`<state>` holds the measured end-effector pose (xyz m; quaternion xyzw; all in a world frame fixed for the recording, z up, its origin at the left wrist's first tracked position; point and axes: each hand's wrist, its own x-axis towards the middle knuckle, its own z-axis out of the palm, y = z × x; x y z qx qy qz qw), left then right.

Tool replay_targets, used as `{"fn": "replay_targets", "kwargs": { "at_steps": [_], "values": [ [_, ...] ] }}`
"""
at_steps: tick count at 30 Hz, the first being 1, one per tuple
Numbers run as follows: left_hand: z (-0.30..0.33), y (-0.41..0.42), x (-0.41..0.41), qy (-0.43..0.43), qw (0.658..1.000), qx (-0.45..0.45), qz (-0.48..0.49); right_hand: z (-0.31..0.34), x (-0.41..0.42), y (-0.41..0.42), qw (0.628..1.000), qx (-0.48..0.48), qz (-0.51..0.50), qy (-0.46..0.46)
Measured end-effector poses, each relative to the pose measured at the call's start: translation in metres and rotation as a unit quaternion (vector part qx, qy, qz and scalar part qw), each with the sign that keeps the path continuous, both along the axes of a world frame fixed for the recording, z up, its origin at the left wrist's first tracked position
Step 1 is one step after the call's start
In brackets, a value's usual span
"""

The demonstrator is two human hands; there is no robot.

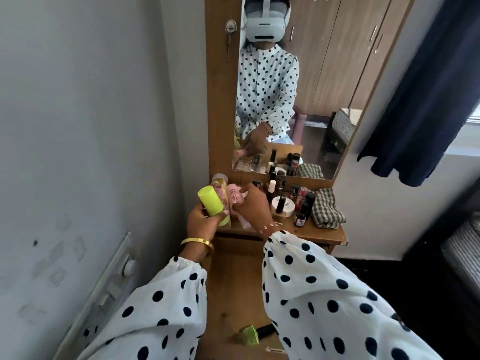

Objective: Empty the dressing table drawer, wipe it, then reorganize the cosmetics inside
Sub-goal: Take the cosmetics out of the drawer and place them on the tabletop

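Left hand [201, 221] has its fingers curled tight around a neon-yellow bottle [213, 205], tilted just above the dressing table top [322, 233]. Right hand [253, 203] pinches a pink tube [235, 194] just beyond the bottle. Nail polishes [279, 198] and a checked cloth [327, 210] sit to the right of those fingers.

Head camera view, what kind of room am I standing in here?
Most likely a bedroom, at a dressing table: a tall mirror above a small wooden shelf crowded with cosmetics bottles, wardrobe doors reflected behind you, and a dark curtain at a window.
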<state>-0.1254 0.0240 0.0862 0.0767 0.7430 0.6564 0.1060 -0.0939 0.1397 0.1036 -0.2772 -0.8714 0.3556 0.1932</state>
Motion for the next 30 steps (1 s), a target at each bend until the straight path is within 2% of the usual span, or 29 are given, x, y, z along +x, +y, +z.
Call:
{"fn": "replay_targets", "kwargs": {
  "at_steps": [9,13,22,27,30],
  "values": [
    [-0.008,0.004,-0.014,-0.022,0.999,-0.011,-0.042,-0.001,-0.028,0.003,0.983,0.153,0.029,-0.094],
    [-0.008,0.003,-0.016,-0.029,0.999,-0.009,-0.04,-0.003,-0.018,0.007,0.964,0.246,0.036,-0.093],
    [-0.006,0.002,-0.014,-0.012,0.999,-0.023,-0.048,-0.015,0.007,0.003,0.938,0.316,0.074,-0.119],
    [-0.005,0.004,-0.009,-0.011,0.998,-0.028,-0.054,-0.009,0.0,0.003,0.935,0.303,0.1,-0.157],
    [-0.003,0.005,-0.008,-0.008,0.998,-0.034,-0.057,-0.006,-0.005,0.003,0.942,0.283,0.102,-0.148]
  ]
}}
